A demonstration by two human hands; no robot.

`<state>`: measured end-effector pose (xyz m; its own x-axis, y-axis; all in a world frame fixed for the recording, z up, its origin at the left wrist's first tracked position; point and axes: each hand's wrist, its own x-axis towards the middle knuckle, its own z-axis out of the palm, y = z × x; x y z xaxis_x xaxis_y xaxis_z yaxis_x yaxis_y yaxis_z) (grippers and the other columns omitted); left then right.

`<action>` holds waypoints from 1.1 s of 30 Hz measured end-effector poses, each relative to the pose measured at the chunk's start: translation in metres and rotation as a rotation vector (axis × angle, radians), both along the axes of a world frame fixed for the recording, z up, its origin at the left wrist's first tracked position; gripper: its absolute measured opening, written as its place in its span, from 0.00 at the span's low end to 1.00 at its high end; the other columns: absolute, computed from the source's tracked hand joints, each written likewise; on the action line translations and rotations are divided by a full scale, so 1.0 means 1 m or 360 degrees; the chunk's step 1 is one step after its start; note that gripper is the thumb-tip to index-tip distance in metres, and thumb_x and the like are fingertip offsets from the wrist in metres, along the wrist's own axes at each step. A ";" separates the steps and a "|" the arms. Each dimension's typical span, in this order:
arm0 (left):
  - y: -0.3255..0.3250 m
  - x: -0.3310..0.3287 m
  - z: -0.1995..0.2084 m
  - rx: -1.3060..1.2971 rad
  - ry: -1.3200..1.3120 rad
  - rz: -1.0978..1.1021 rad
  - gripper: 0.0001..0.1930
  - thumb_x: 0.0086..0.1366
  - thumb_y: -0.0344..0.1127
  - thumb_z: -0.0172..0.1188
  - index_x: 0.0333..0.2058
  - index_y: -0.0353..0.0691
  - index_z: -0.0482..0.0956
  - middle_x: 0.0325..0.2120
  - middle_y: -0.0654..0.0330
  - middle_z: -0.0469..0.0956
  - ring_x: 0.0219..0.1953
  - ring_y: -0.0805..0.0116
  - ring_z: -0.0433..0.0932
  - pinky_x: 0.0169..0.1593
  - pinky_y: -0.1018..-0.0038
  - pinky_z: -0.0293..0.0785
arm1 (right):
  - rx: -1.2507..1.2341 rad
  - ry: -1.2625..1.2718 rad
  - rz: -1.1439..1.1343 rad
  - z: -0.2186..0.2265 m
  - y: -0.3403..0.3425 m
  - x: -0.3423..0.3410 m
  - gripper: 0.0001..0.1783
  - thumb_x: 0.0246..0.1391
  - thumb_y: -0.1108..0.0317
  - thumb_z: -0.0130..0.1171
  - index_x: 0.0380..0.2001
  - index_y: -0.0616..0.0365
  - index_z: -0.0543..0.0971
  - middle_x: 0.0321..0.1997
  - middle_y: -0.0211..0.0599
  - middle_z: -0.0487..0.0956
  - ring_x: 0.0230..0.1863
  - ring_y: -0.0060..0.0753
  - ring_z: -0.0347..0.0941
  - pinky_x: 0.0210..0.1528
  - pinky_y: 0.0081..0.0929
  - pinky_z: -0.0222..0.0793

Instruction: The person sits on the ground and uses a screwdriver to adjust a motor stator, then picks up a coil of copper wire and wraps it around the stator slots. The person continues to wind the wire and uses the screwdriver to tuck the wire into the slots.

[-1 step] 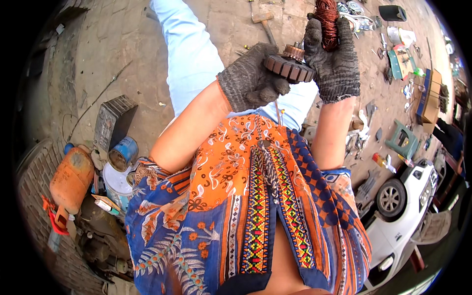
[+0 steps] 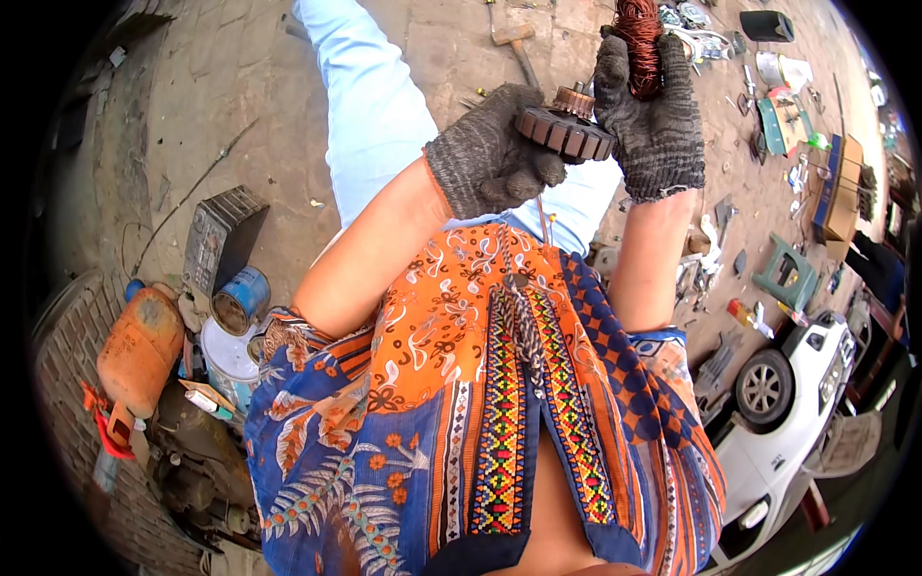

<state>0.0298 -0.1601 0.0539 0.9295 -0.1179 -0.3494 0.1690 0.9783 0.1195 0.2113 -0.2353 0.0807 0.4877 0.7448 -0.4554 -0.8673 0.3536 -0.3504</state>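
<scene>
A motor armature (image 2: 567, 132) with a dark slotted core and a copper-coloured commutator (image 2: 574, 100) on top is in my left hand (image 2: 495, 158), whose gloved fingers are closed round its left side and underside. My right hand (image 2: 653, 144), in a matching grey knitted glove, is closed round a bundle of reddish copper wire (image 2: 642, 48). The bundle's upper end runs out of the top of the view. My right thumb is on the left of the wire and the fingers on its right. The armature's edge is close beside my right palm; whether they touch I cannot tell.
A hammer (image 2: 519, 48) lies beyond my hands. At left stand an orange gas cylinder (image 2: 142, 350), a blue tin (image 2: 242, 298) and a dark metal box (image 2: 223, 240). Rightward are a green stool (image 2: 786, 272), a cardboard box (image 2: 843, 192), scattered tools and a white car (image 2: 792, 422).
</scene>
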 end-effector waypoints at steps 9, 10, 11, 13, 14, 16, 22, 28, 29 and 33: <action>-0.003 0.004 0.002 -0.0098 0.0054 0.0105 0.23 0.66 0.51 0.45 0.43 0.33 0.70 0.27 0.57 0.75 0.19 0.71 0.76 0.16 0.79 0.74 | 0.0102 -0.0089 -0.0024 0.005 -0.002 -0.005 0.15 0.57 0.72 0.54 0.46 0.68 0.69 0.44 0.49 0.75 0.44 0.38 0.73 0.46 0.30 0.78; -0.004 0.005 0.001 -0.0046 0.0108 0.0125 0.23 0.65 0.51 0.46 0.44 0.33 0.69 0.28 0.56 0.76 0.20 0.70 0.77 0.17 0.78 0.75 | 0.0093 -0.0104 -0.0049 0.006 -0.002 -0.007 0.14 0.57 0.73 0.54 0.46 0.67 0.69 0.44 0.49 0.75 0.45 0.37 0.73 0.46 0.29 0.78; -0.003 0.004 0.000 -0.0109 -0.0019 0.0068 0.23 0.65 0.51 0.46 0.45 0.33 0.69 0.28 0.56 0.76 0.22 0.70 0.77 0.18 0.78 0.76 | 0.0090 -0.0204 -0.0058 0.007 -0.003 -0.009 0.14 0.57 0.73 0.53 0.46 0.67 0.70 0.44 0.48 0.75 0.44 0.37 0.73 0.46 0.29 0.78; 0.002 0.000 0.000 -0.0229 -0.0263 -0.0043 0.24 0.64 0.50 0.48 0.46 0.33 0.68 0.30 0.54 0.76 0.24 0.69 0.78 0.20 0.78 0.77 | 0.0088 -0.0397 -0.0075 0.009 -0.004 -0.016 0.14 0.58 0.72 0.53 0.45 0.67 0.70 0.43 0.48 0.76 0.43 0.37 0.74 0.45 0.30 0.78; 0.000 0.000 0.001 -0.0176 -0.0208 -0.0007 0.25 0.63 0.50 0.48 0.47 0.33 0.68 0.30 0.54 0.76 0.25 0.68 0.79 0.20 0.78 0.77 | 0.0034 -0.0413 -0.0129 0.013 -0.004 -0.019 0.16 0.56 0.69 0.55 0.45 0.67 0.71 0.42 0.47 0.76 0.42 0.37 0.75 0.44 0.30 0.78; -0.005 0.000 0.003 -0.0073 -0.0095 0.0067 0.26 0.62 0.51 0.49 0.48 0.33 0.68 0.31 0.53 0.76 0.27 0.67 0.79 0.20 0.77 0.77 | 0.0083 -0.0282 -0.0121 0.017 -0.006 -0.019 0.17 0.55 0.68 0.57 0.45 0.67 0.71 0.42 0.48 0.76 0.41 0.38 0.75 0.44 0.30 0.78; -0.009 -0.003 0.003 0.0168 0.0108 0.0021 0.24 0.61 0.48 0.54 0.46 0.32 0.69 0.30 0.55 0.76 0.27 0.67 0.79 0.23 0.77 0.79 | 0.0116 -0.0349 0.0010 0.027 -0.008 -0.020 0.23 0.56 0.59 0.56 0.46 0.67 0.71 0.38 0.46 0.76 0.37 0.37 0.74 0.35 0.29 0.75; -0.012 -0.004 0.005 0.0085 0.0190 -0.0028 0.23 0.58 0.47 0.58 0.43 0.32 0.71 0.29 0.56 0.76 0.26 0.68 0.78 0.23 0.78 0.79 | 0.0066 -0.0517 0.0063 0.031 -0.008 -0.024 0.25 0.57 0.55 0.54 0.47 0.67 0.71 0.35 0.44 0.76 0.33 0.35 0.73 0.33 0.27 0.71; -0.012 -0.004 0.005 0.0110 0.0227 -0.0044 0.23 0.57 0.46 0.58 0.43 0.33 0.71 0.28 0.56 0.76 0.25 0.68 0.78 0.23 0.78 0.78 | 0.0015 -0.0548 0.0043 0.032 -0.007 -0.027 0.25 0.57 0.55 0.54 0.47 0.66 0.70 0.34 0.44 0.76 0.33 0.35 0.73 0.33 0.27 0.71; -0.012 -0.003 0.015 0.0285 0.0243 -0.0002 0.20 0.57 0.45 0.58 0.43 0.37 0.72 0.25 0.59 0.77 0.21 0.71 0.78 0.20 0.81 0.75 | -0.0115 -0.0714 -0.0046 0.040 -0.007 -0.039 0.27 0.57 0.52 0.52 0.48 0.66 0.70 0.35 0.44 0.75 0.33 0.35 0.71 0.32 0.27 0.70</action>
